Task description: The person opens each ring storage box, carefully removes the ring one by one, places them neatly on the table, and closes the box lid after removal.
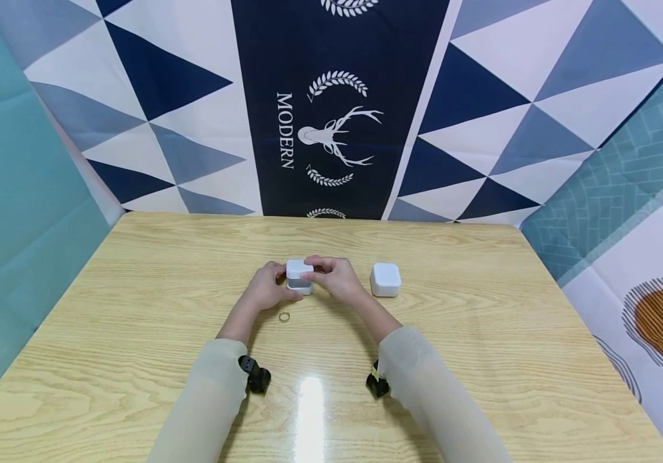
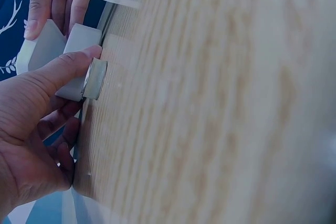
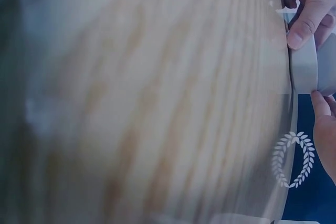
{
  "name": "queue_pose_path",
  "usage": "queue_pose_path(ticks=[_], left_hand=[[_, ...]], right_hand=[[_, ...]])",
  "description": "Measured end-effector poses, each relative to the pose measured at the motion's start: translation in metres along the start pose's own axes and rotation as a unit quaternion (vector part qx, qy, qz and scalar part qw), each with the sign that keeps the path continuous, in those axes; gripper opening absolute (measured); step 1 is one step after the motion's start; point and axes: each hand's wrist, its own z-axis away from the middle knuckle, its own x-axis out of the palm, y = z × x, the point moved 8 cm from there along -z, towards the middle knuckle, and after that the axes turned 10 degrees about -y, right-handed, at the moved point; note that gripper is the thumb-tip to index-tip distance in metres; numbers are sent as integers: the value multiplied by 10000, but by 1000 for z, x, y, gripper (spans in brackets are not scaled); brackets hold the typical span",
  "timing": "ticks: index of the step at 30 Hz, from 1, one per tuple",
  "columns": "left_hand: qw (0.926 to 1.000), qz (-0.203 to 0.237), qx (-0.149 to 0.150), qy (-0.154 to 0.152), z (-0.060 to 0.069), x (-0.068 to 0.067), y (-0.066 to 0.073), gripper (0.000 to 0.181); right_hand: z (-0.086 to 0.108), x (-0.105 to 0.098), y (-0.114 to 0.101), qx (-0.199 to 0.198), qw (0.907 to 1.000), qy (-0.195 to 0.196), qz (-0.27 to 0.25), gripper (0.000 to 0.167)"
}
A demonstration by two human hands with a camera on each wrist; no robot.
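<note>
A small white box stands open, its lid raised at an angle over the base. My left hand grips the base, with the thumb along its near side in the left wrist view. On the lid, the fingers and thumb of my right hand pinch its right side. A thin metal ring lies on the table in front of the box, just below my left hand; in the left wrist view the ring stands out large beside the thumb tip. The inside of the box is hidden.
A second white box, closed, sits to the right of my right hand. The wooden table ends at a patterned cloth behind. Each sleeve carries a black wrist camera.
</note>
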Motion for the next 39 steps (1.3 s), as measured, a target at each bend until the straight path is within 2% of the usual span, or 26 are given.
queue_pose_path(ticks=[8,18,30,39], left_hand=[[10000,53,19,-16,0,0,0,74],[10000,50,49,-2,1,0,1,73],[10000,3,66,24,0,0,0,72],[10000,11,46,31,0,0,1,71]], right_hand=[[-1,0,0,-29,10000,16,28,32],[-3,1,2,126,9996,-235,-71,35],[-1,0,2,-12,10000,-12,6,32],[1,1,-1,76,9997,-172,-142,35]])
